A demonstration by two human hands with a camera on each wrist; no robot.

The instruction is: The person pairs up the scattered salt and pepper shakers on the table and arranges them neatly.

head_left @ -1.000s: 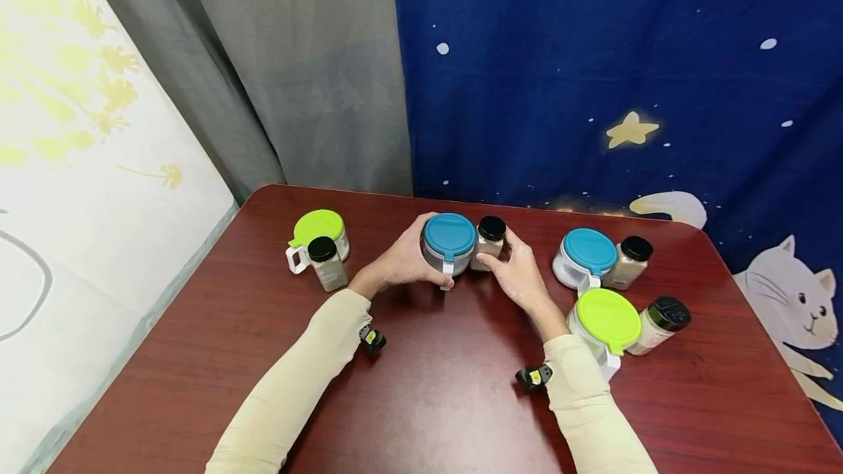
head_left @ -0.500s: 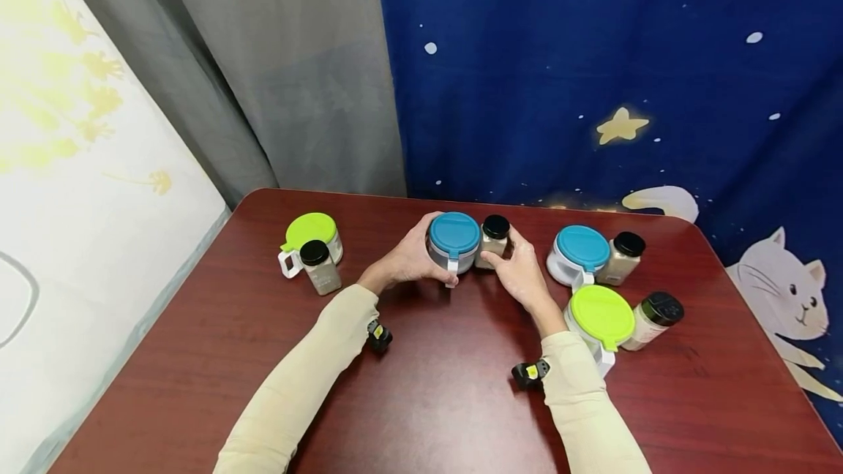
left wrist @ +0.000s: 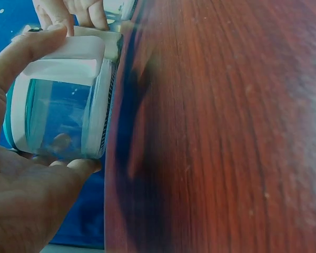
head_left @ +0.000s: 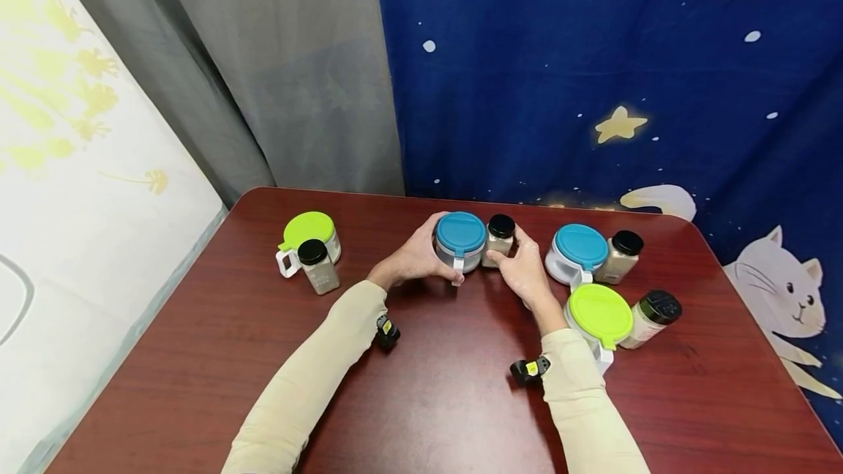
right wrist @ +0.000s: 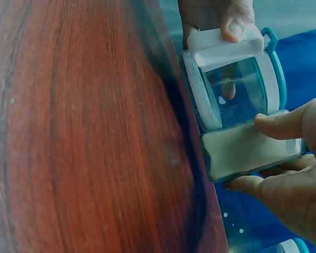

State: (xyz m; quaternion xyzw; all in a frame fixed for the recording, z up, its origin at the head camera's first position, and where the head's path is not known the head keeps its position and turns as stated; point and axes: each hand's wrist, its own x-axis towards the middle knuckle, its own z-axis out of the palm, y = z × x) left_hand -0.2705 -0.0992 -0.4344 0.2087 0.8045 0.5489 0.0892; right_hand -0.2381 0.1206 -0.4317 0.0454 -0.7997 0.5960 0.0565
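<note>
My left hand (head_left: pixel 416 256) grips a clear jar with a blue lid (head_left: pixel 461 231) and a white handle. In the left wrist view its thumb lies on the white handle (left wrist: pixel 76 58), with the other fingers round the far side. My right hand (head_left: pixel 527 273) holds a square spice bottle (head_left: pixel 499 246) with a black cap between thumb and fingers. Pale powder fills this spice bottle (right wrist: pixel 247 150), seen side by side with the clear jar (right wrist: pixel 237 87) in the right wrist view. The jar's glass looks see-through, with fingers showing behind it.
At left, a green-lidded jar (head_left: pixel 308 229) stands behind a black-capped bottle (head_left: pixel 319 269). On the right are another blue-lidded jar (head_left: pixel 579 243), a black-capped bottle (head_left: pixel 619 258), a green-lidded jar (head_left: pixel 599 313) near my right forearm, and a dark-capped shaker (head_left: pixel 652 319). Curtains hang behind the table (head_left: pixel 454 415).
Both hands have shifted a little to the right together, carrying the blue-lidded jar and the spice bottle side by side. The head view has turned slightly. The other jars stay in place.
</note>
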